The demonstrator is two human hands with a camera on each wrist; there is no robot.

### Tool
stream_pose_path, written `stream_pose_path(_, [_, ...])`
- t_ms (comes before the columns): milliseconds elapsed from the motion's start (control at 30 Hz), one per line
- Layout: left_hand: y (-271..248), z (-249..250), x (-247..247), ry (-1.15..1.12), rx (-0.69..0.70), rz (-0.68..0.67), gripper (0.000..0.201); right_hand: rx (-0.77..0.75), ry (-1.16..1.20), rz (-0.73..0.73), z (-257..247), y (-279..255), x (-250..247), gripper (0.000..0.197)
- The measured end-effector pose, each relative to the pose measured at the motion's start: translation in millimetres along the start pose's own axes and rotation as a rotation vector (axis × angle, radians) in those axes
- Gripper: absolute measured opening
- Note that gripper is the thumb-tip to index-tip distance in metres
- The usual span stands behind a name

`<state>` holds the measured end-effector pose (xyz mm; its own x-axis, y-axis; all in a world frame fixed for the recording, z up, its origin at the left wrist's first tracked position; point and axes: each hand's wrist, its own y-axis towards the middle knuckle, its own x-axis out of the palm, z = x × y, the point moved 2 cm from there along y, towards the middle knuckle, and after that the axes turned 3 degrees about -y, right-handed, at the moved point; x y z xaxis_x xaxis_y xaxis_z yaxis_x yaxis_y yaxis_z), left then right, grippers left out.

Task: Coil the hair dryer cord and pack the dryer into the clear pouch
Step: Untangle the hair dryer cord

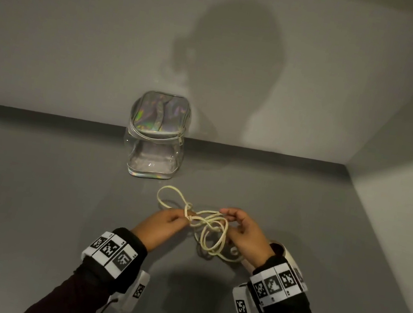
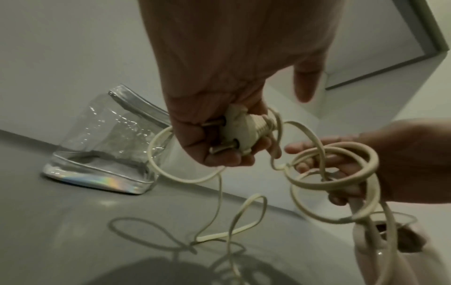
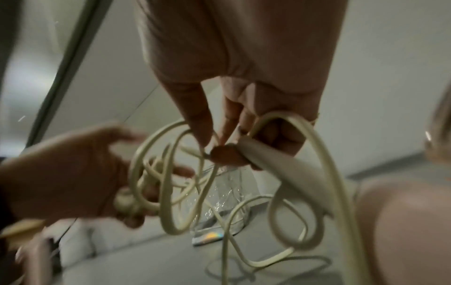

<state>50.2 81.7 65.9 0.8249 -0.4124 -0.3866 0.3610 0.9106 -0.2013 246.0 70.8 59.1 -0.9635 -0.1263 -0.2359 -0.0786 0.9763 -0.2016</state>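
A cream hair dryer cord [image 1: 211,229] hangs in loose loops between my two hands above the grey table. My left hand [image 2: 227,152] grips the cord's plug [image 2: 240,133], prongs pointing back at the wrist. My right hand [image 3: 234,138] curls round several cord loops [image 3: 171,173] and the thick cord end [image 3: 268,160] that leads to the dryer. The pale dryer body [image 3: 402,221] lies mostly hidden under my right wrist [image 1: 281,252]. The clear pouch [image 1: 155,137], with an iridescent top and base, stands upright beyond the hands, apart from both.
The pouch stands against a pale back wall [image 1: 82,40]. A side wall [image 1: 412,191] closes the table on the right. A loose cord loop [image 1: 170,196] lies on the grey tabletop [image 1: 29,195] just in front of the pouch.
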Motion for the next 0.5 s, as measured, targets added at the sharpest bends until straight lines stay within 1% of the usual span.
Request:
stream_pose_path(67, [1, 7, 7, -0.004, 0.054, -0.014, 0.017, -0.066, -0.156, -0.023, -2, -2, 3, 0.026])
stream_pose_path(133, [4, 12, 13, 0.099, 0.109, -0.028, 0.022, -0.099, -0.157, 0.018, -7, -3, 5, 0.024])
stream_pose_path(200, [9, 13, 20, 0.129, 0.140, -0.034, 0.027, -0.129, -0.133, 0.051, -14, -4, 9, 0.025])
stream_pose_path(267, [10, 16, 26, 0.102, 0.172, -0.045, 0.028, -0.163, -0.166, 0.057, -21, -7, 15, 0.029])
stream_pose_path(333, [9, 19, 30, 0.022, 0.204, -0.068, 0.030, -0.185, -0.225, 0.071, -27, -11, 17, 0.036])
stream_pose_path(433, [9, 20, 34, -0.128, 0.170, -0.138, 0.031, -0.214, -0.380, 0.043, -34, -13, 16, 0.041])
stream_pose_path(500, [6, 18, 38, -0.150, 0.156, -0.141, 0.029, -0.241, -0.495, 0.009, -38, -12, 19, 0.044])
